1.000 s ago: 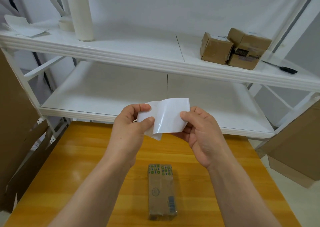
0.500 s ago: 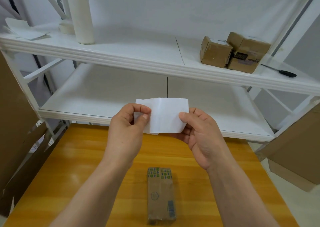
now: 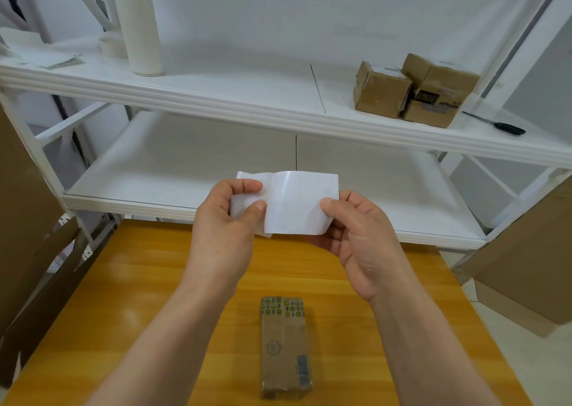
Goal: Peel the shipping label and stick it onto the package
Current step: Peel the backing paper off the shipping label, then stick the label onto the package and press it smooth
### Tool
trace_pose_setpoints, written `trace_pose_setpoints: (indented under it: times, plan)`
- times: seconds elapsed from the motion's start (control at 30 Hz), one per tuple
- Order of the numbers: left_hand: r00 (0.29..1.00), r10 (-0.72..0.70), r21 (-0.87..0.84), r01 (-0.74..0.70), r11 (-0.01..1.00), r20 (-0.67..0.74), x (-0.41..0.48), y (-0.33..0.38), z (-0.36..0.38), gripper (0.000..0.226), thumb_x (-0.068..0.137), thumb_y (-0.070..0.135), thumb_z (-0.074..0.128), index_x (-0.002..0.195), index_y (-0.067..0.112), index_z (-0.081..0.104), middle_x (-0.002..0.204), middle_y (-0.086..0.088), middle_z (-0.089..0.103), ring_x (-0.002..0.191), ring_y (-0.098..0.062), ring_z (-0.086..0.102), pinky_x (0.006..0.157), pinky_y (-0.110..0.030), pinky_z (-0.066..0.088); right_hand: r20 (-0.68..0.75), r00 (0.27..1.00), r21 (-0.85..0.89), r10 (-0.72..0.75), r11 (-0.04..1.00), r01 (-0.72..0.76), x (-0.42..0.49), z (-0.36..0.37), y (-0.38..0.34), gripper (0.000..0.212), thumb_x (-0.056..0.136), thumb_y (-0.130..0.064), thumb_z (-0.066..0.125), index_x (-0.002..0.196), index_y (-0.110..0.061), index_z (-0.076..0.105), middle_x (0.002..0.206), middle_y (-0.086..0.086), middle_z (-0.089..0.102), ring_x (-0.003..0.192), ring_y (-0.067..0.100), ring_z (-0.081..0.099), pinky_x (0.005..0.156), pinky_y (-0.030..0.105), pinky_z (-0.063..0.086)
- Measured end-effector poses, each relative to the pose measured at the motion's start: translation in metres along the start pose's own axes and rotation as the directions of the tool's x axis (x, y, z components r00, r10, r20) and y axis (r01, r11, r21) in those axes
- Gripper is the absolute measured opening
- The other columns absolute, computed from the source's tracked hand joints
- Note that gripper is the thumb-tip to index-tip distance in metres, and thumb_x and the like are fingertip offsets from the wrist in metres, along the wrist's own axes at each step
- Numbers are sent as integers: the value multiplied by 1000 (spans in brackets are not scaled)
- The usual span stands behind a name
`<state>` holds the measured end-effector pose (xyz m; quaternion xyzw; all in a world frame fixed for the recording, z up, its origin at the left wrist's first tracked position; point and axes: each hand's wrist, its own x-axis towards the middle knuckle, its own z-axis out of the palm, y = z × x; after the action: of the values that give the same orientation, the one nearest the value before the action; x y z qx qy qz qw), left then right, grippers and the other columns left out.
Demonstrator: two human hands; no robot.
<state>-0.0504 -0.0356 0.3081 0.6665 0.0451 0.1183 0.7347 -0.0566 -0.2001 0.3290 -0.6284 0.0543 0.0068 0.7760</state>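
Note:
Both hands hold a white shipping label (image 3: 294, 204) in the air above the wooden table (image 3: 154, 282). My left hand (image 3: 229, 223) pinches its left edge between thumb and forefinger, where a layer is lifted and folded. My right hand (image 3: 356, 229) pinches the right edge with the thumb on top. The label's glossy face is turned toward me. Below the hands, near the table's front edge, lies the package (image 3: 284, 347), a narrow brown cardboard box with a green-dotted end and a blue barcode, wrapped in clear film. Neither hand touches it.
A white two-tier shelf (image 3: 247, 111) stands behind the table. On its upper tier are a white bottle (image 3: 136, 21), a tape roll (image 3: 111, 46), papers (image 3: 37, 52), two brown boxes (image 3: 414, 90) and a screwdriver (image 3: 501, 125). Cardboard sheets lean at left (image 3: 24, 220) and right (image 3: 532, 263).
The label's left part was flattened half a second ago and is now lifted and folded again under my left thumb. Both hands stayed at about the same height.

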Motion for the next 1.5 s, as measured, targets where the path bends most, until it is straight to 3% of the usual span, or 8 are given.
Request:
trace_pose_setpoints:
  times: [0.3, 0.43, 0.6, 0.77, 1.03, 1.27, 1.5]
  plan:
    - [1000, 11, 65, -11, 998, 0, 1, -8, 0, 21, 94, 8, 59, 93, 27, 69, 98, 5, 71, 87, -13, 65, 68, -25, 53, -5, 1000, -6, 3, 1000, -3, 1, -3, 5, 9, 94, -12, 60, 88, -16, 65, 96, 7, 73, 87, 21, 67, 65, 31, 57]
    - [1000, 22, 49, -22, 999, 8, 0, -7, 1, 23, 95, 7, 59, 90, 25, 72, 93, 11, 72, 84, 0, 64, 68, -15, 50, -17, 1000, -9, 11, 1000, -11, 2, -4, 7, 8, 94, -12, 60, 88, -15, 64, 94, 7, 72, 85, 21, 66, 63, 29, 57]
    - [1000, -20, 14, 20, 1000, 2, -1, -9, 1, 12, 92, 18, 65, 98, 27, 71, 99, 6, 72, 92, -15, 67, 78, -31, 57, -30, 999, -27, 19, 999, -20, 4, -8, 7, 8, 94, -14, 61, 87, -16, 64, 97, 7, 71, 85, 21, 66, 63, 29, 56]
    - [999, -32, 4, 32, 999, -14, 0, -9, 3, 21, 87, 9, 69, 97, 27, 69, 103, 8, 70, 89, -8, 66, 69, -20, 50, -53, 998, -44, 25, 999, -28, 5, -11, 7, 8, 94, -15, 62, 87, -17, 64, 98, 8, 71, 84, 20, 66, 62, 28, 56]
    - [999, -10, 17, 11, 1000, -32, 5, -16, 3, 22, 87, 5, 68, 92, 27, 71, 97, 12, 71, 88, -8, 68, 69, -22, 52, -114, 992, -85, 44, 995, -54, 9, -17, 9, 4, 93, -18, 63, 89, -17, 65, 104, 10, 72, 83, 21, 66, 63, 28, 56]
    - [998, -21, 50, 24, 998, -54, 8, -24, 0, 23, 89, 9, 67, 85, 30, 75, 96, 13, 73, 102, -14, 66, 93, -43, 54, -137, 988, -101, 67, 991, -81, 13, -20, 12, 4, 93, -19, 65, 89, -17, 65, 105, 11, 72, 79, 20, 66, 62, 29, 55]
    - [995, -42, 58, 48, 997, -94, 9, -37, -10, 16, 93, 15, 63, 90, 28, 72, 98, 14, 70, 104, -11, 63, 91, -39, 54, -170, 983, -107, 70, 990, -89, 15, -25, 17, 1, 92, -17, 65, 93, -17, 65, 104, 11, 71, 81, 22, 67, 59, 27, 53]
